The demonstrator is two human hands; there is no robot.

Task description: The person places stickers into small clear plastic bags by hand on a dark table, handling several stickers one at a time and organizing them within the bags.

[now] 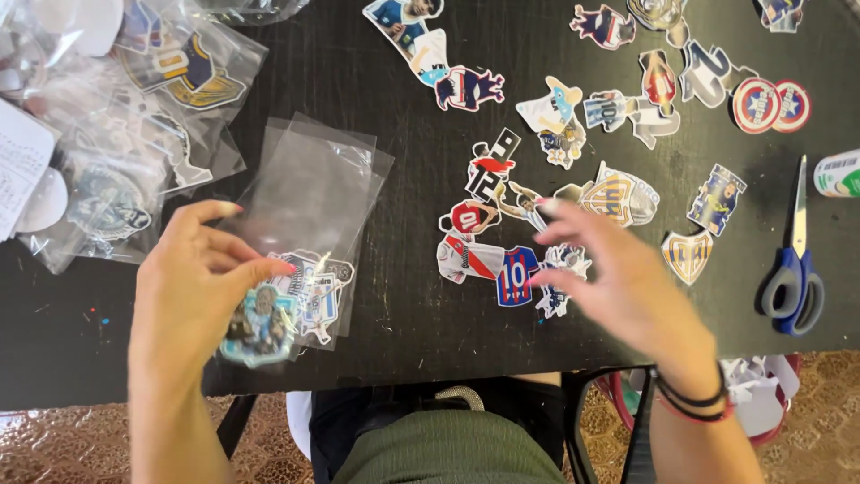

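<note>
My left hand (193, 282) pinches a clear plastic bag (309, 193) near its lower end, where several cut-out stickers (269, 318) sit inside it. The bag lies on a black table (394, 134), on top of other empty clear sleeves. My right hand (618, 278), blurred, hovers with fingers spread over a cluster of loose stickers, nearest a blue-and-red jersey sticker (515, 278) and a red-and-white jersey sticker (470, 255). It holds nothing that I can see. Dark bands circle the right wrist.
More loose stickers (618, 197) are scattered across the far and right part of the table. Filled sticker bags (134, 134) pile up at the far left. Blue-handled scissors (793, 269) and a white tube (838, 175) lie at the right edge.
</note>
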